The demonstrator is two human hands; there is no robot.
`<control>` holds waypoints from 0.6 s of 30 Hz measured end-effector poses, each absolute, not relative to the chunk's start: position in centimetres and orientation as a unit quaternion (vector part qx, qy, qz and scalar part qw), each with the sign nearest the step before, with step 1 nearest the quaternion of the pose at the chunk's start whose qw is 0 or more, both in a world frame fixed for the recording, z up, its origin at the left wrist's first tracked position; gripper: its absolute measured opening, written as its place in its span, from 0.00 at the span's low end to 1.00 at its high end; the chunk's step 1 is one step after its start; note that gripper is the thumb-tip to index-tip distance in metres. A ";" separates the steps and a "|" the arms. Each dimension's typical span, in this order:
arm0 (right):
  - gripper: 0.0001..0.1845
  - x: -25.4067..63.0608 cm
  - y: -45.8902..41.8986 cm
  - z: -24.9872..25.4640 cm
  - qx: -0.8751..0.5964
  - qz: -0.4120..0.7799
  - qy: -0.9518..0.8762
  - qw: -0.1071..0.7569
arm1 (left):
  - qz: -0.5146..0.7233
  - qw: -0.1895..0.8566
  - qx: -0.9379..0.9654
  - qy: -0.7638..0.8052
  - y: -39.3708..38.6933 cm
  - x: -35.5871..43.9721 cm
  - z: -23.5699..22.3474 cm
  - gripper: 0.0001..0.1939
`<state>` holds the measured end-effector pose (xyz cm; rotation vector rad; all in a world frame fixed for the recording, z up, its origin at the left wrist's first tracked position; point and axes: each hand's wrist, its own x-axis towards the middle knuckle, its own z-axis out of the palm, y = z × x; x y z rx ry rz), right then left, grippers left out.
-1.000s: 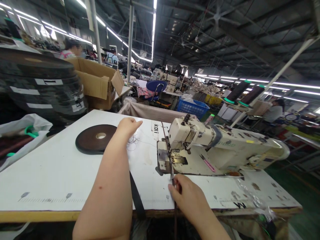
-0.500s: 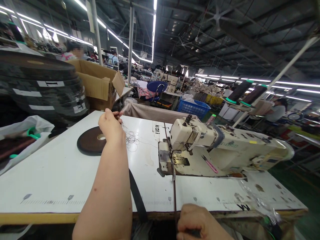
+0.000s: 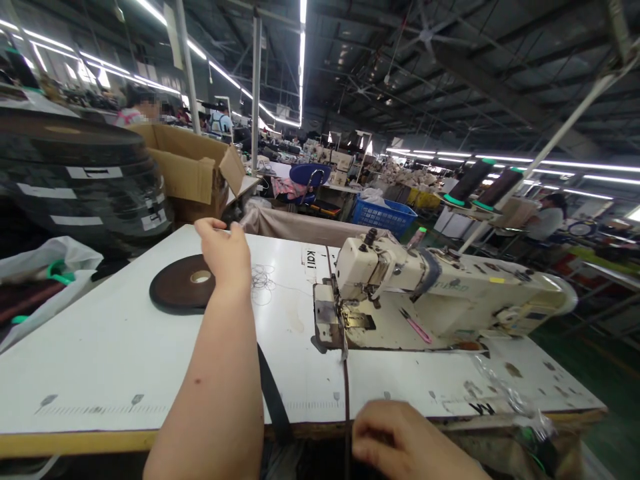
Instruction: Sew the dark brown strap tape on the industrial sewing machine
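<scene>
My left hand (image 3: 223, 250) is raised above the far side of the white sewing table, beside a flat brown roll of tape (image 3: 183, 283). Its fingers are loosely bent and apart, and no object shows in them. At the front edge, my right hand (image 3: 400, 437) is half curled, with a gap between thumb and forefinger. Just left of it, a narrow brown strip (image 3: 346, 393) runs from under the sewing machine (image 3: 363, 273) down over the edge. A black strap (image 3: 273, 397) emerges from behind my left forearm and hangs over the same edge.
Tangled thread (image 3: 263, 283) lies near the roll. Pink-handled snips (image 3: 417, 329) rest on the machine bed. Large stacked rolls (image 3: 75, 180) and a cardboard box (image 3: 185, 167) stand at the left. Behind the table is a blue crate (image 3: 383, 215); thread cones (image 3: 470, 183) rise at the right.
The dark piece in my left fingers is no longer visible, and those fingers have spread. My right fingers have loosened and lifted slightly beside the brown strip. The view has shifted a little.
</scene>
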<state>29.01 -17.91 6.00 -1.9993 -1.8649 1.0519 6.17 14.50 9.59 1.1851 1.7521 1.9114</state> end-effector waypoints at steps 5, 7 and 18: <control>0.11 27.1 -14.0 6.1 -0.772 0.221 -0.576 0.154 | 0.341 0.276 0.737 0.514 14.2 9.5 8.7 0.13; 0.08 26.6 -13.0 5.5 -0.783 0.185 -0.577 0.142 | 0.212 0.291 0.821 0.444 14.0 10.8 7.9 0.12; 0.09 27.0 -12.8 3.9 -0.790 0.141 -0.582 0.134 | 0.003 0.137 0.915 0.380 12.2 14.2 6.2 0.31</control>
